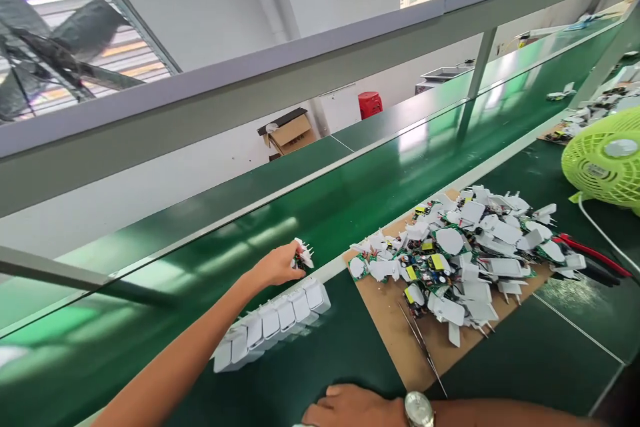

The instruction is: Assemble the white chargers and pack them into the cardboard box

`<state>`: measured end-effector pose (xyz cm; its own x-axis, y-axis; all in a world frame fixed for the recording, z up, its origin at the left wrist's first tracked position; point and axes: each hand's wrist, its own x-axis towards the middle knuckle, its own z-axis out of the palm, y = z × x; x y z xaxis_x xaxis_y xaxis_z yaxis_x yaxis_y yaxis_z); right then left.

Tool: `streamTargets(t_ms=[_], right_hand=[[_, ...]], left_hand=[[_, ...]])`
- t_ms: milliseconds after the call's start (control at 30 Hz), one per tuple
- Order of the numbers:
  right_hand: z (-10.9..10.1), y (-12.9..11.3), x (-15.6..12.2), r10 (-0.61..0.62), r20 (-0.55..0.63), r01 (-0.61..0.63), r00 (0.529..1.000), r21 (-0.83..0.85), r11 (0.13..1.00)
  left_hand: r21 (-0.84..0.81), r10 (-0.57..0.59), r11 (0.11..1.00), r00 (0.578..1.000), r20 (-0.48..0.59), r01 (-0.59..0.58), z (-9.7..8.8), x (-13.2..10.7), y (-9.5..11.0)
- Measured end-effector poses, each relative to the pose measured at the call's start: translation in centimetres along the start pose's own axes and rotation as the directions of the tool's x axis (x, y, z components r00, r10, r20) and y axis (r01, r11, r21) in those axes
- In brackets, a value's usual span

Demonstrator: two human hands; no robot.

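My left hand (275, 267) is stretched out over the green conveyor belt, its fingers closed around a white plug assembly (303, 255) with metal pins and a bit of circuit board. Just below that hand, a row of white plastic housings (270, 321) stands side by side along the belt's near edge. At the bottom edge of the view, my right hand (353, 407) lies low over the table with its fingers curled. A sliver of white shows by its fingertips, but the frame cuts it off. A wristwatch (419, 408) is on the right wrist.
To the right, a brown board (385, 320) bears a heap of white plug assemblies (470, 247) with circuit boards. Tweezers (423, 347) lie on the board. Red-handled pliers (593, 257) and a green fan (607, 157) stand farther right. A metal rail (280, 87) crosses above the belt (360, 207).
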<state>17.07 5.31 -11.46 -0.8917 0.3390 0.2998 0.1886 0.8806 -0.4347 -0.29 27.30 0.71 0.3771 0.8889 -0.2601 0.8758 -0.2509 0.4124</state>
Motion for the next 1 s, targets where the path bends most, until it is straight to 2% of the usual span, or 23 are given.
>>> streamTargets(t_ms=[133,200,300,367,467,533,600,700,767,833,900,1000], right_hand=[[-1.4,-0.5,-0.1,-0.061,0.022,0.062,0.998,-0.053,0.997],[-2.0,-0.8,-0.2,-0.08,0.022,0.081,0.997,-0.074,0.994],[-2.3,-1.4,-0.4,-0.068,0.009,0.069,0.998,-0.121,0.99],[-2.2,-1.9,-0.4,-0.042,-0.013,0.039,0.999,-0.155,0.987],[-1.9,-2.4,-0.4,-0.002,-0.037,-0.006,0.999,-0.2,0.98],[-1.7,-2.7,-0.5,0.012,-0.056,-0.024,0.998,-0.214,0.976],[-1.6,-2.8,-0.6,0.011,-0.069,-0.026,0.998,-0.224,0.974],[-1.7,-2.8,-0.7,0.003,-0.068,-0.019,0.998,-0.239,0.971],[-1.7,-2.7,-0.7,-0.006,-0.068,-0.01,0.998,-0.239,0.971],[-1.5,-2.6,-0.7,-0.017,-0.072,0.0,0.997,-0.235,0.972],[-1.3,-2.5,-0.6,-0.015,-0.076,-0.004,0.997,-0.235,0.972],[-1.3,-2.6,-0.7,-0.01,-0.064,-0.006,0.998,-0.246,0.969]], left_hand=[[-0.021,-0.061,0.998,0.998,-0.005,0.06,-0.9,0.0,0.3],[-0.033,-0.087,0.996,0.996,-0.031,0.086,-1.8,-0.3,1.3],[-0.043,-0.083,0.996,0.991,-0.105,0.079,-2.9,-1.9,4.4],[-0.036,-0.022,0.999,0.988,-0.153,0.016,-2.5,-3.9,7.4],[-0.046,0.114,0.992,0.986,-0.123,-0.12,0.5,-7.4,11.9],[-0.081,0.19,0.978,0.98,-0.065,-0.195,3.9,-9.0,14.0],[-0.102,0.222,0.968,0.973,-0.061,-0.228,7.5,-9.5,15.0],[-0.172,0.208,0.959,0.97,-0.122,-0.227,11.1,-8.9,15.2],[-0.234,0.188,0.944,0.963,-0.195,-0.232,11.8,-8.7,14.8],[-0.273,0.152,0.933,0.944,-0.293,-0.235,11.3,-9.3,14.0],[-0.291,0.094,0.932,0.921,-0.379,-0.215,10.2,-11.1,13.1],[-0.371,-0.014,0.917,0.92,-0.392,-0.145,8.8,-14.9,11.3]])
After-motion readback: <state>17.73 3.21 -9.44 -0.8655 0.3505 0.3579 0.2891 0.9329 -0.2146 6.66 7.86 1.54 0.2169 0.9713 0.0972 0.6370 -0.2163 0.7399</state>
